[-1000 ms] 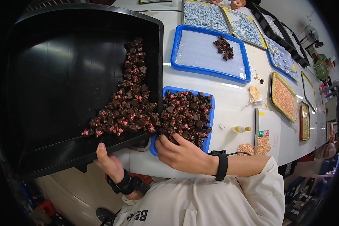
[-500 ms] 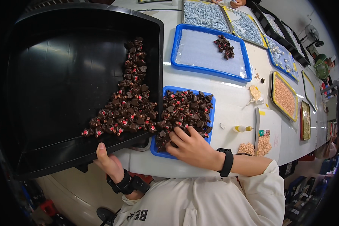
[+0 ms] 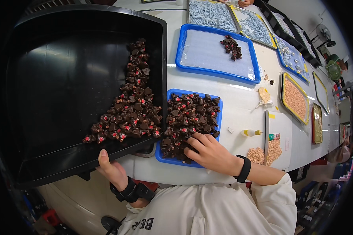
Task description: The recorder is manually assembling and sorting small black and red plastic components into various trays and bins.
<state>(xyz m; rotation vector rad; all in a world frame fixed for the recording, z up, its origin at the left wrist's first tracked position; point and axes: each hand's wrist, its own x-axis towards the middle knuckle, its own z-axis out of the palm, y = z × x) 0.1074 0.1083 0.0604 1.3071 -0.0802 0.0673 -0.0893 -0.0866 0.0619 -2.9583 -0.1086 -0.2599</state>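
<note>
One black bin (image 3: pixel 66 90) fills the frame's left, its lower rim gripped by the left hand (image 3: pixel 113 170), best held steady; at centre, the right hand (image 3: pixel 211 152) curls over dark figurines (image 3: pixel 188 113) in a blue tray (image 3: pixel 220 117), grip unclear; a light touch seems wisest.

Large bin (image 3: pixel 66 86): plain black
Clustered pieces (image 3: pixel 133 117): dark brown, dotted with red
Nearer tray (image 3: pixel 221 111): bright blue
Surface (image 3: pixel 243 100): white
Right wristband (image 3: pixel 244 169): black
Sweatshirt (image 3: pixel 223 207): cream, dark lettering
Loose grains (image 3: pixel 255 155): pale peach
</note>
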